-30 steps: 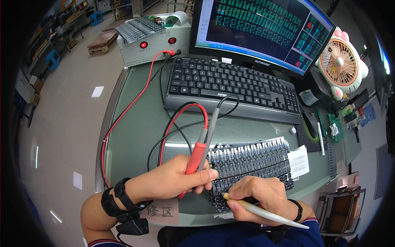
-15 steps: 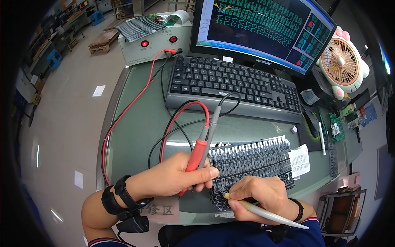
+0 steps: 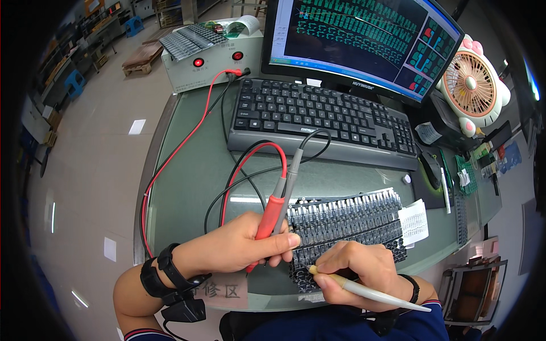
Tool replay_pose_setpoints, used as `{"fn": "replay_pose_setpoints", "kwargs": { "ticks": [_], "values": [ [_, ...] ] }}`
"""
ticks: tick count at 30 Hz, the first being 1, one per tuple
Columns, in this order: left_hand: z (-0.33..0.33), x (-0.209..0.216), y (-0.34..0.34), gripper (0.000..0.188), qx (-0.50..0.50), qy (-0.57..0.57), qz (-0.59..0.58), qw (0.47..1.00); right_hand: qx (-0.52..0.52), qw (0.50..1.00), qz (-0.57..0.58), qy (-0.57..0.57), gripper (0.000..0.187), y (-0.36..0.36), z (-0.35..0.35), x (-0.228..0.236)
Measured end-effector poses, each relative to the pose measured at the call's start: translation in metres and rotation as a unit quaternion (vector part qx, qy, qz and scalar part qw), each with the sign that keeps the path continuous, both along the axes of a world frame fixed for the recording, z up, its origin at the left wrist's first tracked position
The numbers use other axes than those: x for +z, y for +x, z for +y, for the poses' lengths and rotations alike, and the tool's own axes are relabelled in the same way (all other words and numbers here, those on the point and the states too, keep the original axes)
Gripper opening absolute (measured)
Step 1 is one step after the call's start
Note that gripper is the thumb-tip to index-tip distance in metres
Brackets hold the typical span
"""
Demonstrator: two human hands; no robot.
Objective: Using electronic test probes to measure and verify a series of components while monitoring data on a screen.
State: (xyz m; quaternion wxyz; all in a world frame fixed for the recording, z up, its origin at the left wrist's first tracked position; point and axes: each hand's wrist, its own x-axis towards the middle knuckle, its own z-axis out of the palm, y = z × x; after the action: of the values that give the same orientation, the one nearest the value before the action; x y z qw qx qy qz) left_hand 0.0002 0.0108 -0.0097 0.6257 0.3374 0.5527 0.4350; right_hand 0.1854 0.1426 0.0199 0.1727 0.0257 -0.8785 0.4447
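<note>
My left hand is closed around a red test probe and a grey test probe, their cables looping up and away. Its thumb rests on the left edge of a dark circuit board panel covered with rows of small identical units. In my right hand is a slim pen-like tool with a white tapered handle and a yellowish collar. The tool's thin tip meets the panel's lower left part, where its exact contact is too small to make out.
A keyboard and a monitor with a green layout stand beyond the panel. The probe cables run to a grey box with red switches. A paper slip, mouse and fan are at right.
Both hands keep their holds and stay almost in place. The tool's tip has shifted very slightly left, and the whole view has moved a touch.
</note>
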Motion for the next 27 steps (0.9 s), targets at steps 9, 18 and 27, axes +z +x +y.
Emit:
{"fn": "replay_pose_setpoints", "kwargs": {
  "ticks": [9,18,27],
  "values": [
    [-0.0008,-0.0006,0.0024,0.039,0.000,0.020,0.014,1.000,-0.008,1.000,-0.004,0.017,0.016,-0.0002,-0.0006,-0.0002],
    [-0.0009,-0.0013,0.0021,0.031,0.009,0.005,-0.002,1.000,-0.006,1.000,0.003,0.026,0.016,-0.0011,-0.0017,-0.0001],
    [-0.0004,-0.0008,0.0024,0.031,0.016,0.007,-0.001,1.000,0.007,1.000,-0.009,0.028,0.017,-0.0011,0.0007,0.0019]
  ]
}}
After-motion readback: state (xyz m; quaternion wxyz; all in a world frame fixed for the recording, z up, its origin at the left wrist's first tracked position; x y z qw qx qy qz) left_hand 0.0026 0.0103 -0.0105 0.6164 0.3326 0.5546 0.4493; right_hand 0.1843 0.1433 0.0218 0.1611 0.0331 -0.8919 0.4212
